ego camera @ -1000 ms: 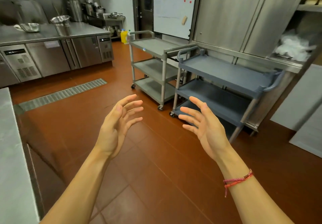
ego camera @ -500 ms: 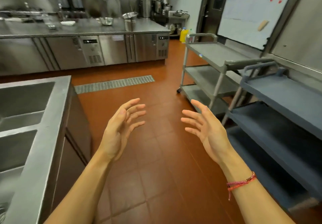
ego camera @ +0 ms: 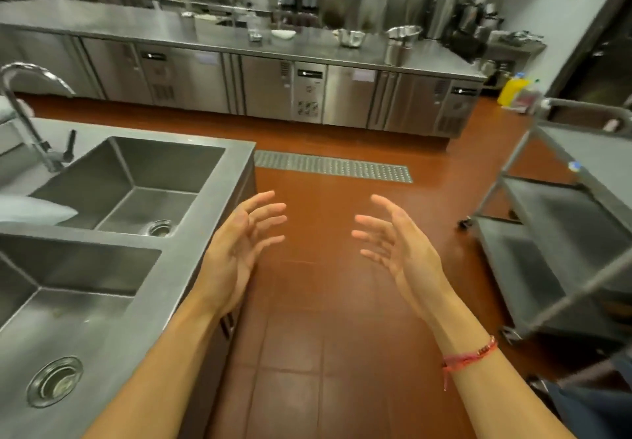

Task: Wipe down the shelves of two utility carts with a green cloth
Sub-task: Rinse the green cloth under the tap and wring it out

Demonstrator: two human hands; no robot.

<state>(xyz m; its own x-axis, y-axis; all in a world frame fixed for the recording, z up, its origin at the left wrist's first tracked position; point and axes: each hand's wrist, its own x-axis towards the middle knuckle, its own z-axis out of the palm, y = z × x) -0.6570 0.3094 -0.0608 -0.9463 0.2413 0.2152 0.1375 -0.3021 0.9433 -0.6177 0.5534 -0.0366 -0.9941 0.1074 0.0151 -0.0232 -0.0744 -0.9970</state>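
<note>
The view has swung to the left; a second ago both carts stood right in front, and now a big steel sink (ego camera: 208,178) with a tap (ego camera: 24,103) fills the left side; the grey cart (ego camera: 561,230) has slid over to the right edge; the blue cart is almost gone, and a dark blue bit (ego camera: 591,411) in the bottom right corner may be part of it, but I cannot tell.

So the person has turned away from the carts; I think they are looking for the green cloth, maybe near the sink or on the long bench (ego camera: 239,45) at the back; the green cloth is nowhere to be seen right now; no shelf has been wiped yet, so the job has not really started.

The hands have not changed; the left hand (ego camera: 236,250) and the right hand (ego camera: 400,243) are held up over the red floor (ego camera: 325,319), palms facing each other with a gap between them; the fingers are spread and loose; both hands are empty and touch nothing; the right wrist has a red band (ego camera: 470,356) on it.
</note>
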